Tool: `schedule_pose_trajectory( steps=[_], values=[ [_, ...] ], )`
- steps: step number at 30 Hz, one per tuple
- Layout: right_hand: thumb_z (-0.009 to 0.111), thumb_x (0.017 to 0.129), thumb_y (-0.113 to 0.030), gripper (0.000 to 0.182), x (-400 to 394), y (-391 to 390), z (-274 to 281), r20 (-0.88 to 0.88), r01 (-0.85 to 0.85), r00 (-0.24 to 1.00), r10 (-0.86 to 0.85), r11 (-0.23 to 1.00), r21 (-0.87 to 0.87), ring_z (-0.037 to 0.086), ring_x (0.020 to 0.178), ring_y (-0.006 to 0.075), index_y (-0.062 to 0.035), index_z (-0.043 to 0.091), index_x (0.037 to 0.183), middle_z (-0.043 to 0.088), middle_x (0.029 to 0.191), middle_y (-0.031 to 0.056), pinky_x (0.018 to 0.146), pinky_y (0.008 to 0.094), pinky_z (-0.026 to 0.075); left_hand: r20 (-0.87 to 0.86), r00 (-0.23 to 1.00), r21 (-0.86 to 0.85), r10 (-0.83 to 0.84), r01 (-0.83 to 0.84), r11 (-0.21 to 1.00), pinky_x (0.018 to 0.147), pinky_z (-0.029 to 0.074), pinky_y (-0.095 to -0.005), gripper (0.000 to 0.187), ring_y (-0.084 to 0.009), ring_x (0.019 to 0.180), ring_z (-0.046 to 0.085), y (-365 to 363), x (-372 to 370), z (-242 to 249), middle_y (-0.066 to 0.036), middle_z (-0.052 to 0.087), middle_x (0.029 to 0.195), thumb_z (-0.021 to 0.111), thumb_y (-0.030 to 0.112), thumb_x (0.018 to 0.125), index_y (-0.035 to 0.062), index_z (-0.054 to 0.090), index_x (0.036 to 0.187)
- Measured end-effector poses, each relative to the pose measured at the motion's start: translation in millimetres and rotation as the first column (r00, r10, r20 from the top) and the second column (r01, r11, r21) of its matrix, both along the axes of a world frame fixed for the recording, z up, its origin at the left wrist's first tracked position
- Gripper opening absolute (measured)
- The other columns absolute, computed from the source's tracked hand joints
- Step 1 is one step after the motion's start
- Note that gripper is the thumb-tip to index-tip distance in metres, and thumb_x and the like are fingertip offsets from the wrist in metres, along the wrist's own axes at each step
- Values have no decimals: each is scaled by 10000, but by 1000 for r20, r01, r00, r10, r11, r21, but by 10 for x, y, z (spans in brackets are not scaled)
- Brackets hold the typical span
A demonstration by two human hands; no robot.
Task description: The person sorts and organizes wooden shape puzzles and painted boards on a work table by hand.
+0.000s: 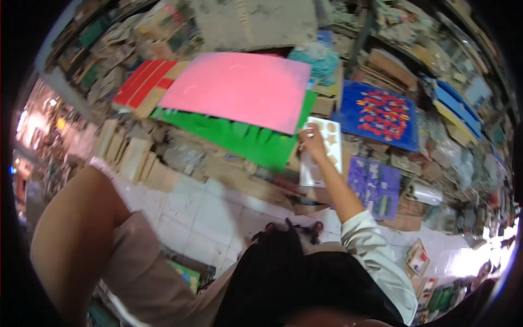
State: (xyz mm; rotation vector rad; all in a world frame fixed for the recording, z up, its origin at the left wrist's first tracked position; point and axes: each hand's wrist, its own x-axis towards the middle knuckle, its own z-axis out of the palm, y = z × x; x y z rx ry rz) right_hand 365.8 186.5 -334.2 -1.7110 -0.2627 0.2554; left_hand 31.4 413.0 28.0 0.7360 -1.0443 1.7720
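My right hand (312, 143) reaches forward from a pale sleeve, its fingers bent around the upper left part of a white board (313, 173). Tan shapes, among them a circle and a star (330, 140), show on that board. Whether they are holes or pieces is too blurred to tell. Just left of the hand is the corner of a large pink sheet (239, 87), which lies over a green sheet (234, 135). A bent bare limb (81, 218), probably my left arm, fills the left side close to the camera. My left hand is out of the frame.
A blue sheet with red and yellow shapes (381, 115) and a purple sheet (373, 185) lie to the right. At the far left are red strips (144, 82). Cardboard piles (128, 155) and plastic bags (316, 61) crowd around. White floor tiles (210, 218) show below.
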Motion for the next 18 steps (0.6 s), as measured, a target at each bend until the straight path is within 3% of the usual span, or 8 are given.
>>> schedule_pose_trajectory(
  steps=[3,9,10,11,12,13,15,18],
  values=[
    [588,827,-249,326,223,219,-106,-384,50,923,26,982,184,498,505,116,-36,497,1055,523,813,50,496,270,505,7,996,-18,86,-86,996,638,465,-356,376,-218,615,532,88,-480,62,-101,551,762,556,304,815,-17,468,990],
    [587,830,-195,168,220,374,65,-414,86,910,0,978,190,576,724,156,-31,562,853,570,762,57,606,314,514,111,993,-62,39,-33,998,603,478,-360,368,-221,563,537,-95,142,-420,-106,557,712,558,290,813,-29,463,971],
    [585,828,-174,165,154,380,209,-441,39,891,105,952,304,587,762,177,-24,553,888,581,799,74,656,337,515,-83,889,-153,-450,435,887,779,414,-340,372,-198,857,470,197,231,-923,-140,508,947,521,183,832,-41,407,1106],
    [584,826,-152,171,122,384,290,-454,-2,866,210,909,417,598,801,198,-16,545,922,592,837,91,707,359,516,-212,523,-320,-826,761,564,956,350,-320,432,-176,1151,403,660,373,-1360,-173,459,1182,483,76,851,-52,352,1242],
    [572,822,-104,253,200,439,180,-519,3,814,262,891,455,591,888,225,3,498,1038,581,980,128,777,392,500,-698,660,-436,-276,-86,896,970,332,-385,444,-201,1129,422,744,600,-1904,-147,426,1240,465,174,880,2,353,1274],
    [557,818,-65,341,123,475,178,-467,-81,812,350,861,503,576,929,234,11,439,1129,536,1091,141,809,397,488,-663,475,-724,-578,-210,658,921,336,-401,365,-152,1056,451,835,985,-2845,-51,533,1008,476,348,880,82,513,1127],
    [543,816,-30,354,-8,533,193,-441,-45,807,393,785,617,543,1005,241,8,429,1149,511,1138,141,866,398,459,-650,214,-698,-730,-549,461,828,330,-468,433,-154,808,467,611,1314,-3588,6,522,873,508,538,810,156,488,1011],
    [535,817,-11,399,-184,565,16,-318,-22,872,372,678,734,503,1072,252,2,395,1191,494,1162,146,916,391,426,-369,25,-838,-929,-440,321,817,379,-459,550,-175,751,420,335,1627,-4187,-26,420,799,463,610,797,123,448,1053]
  ],
)
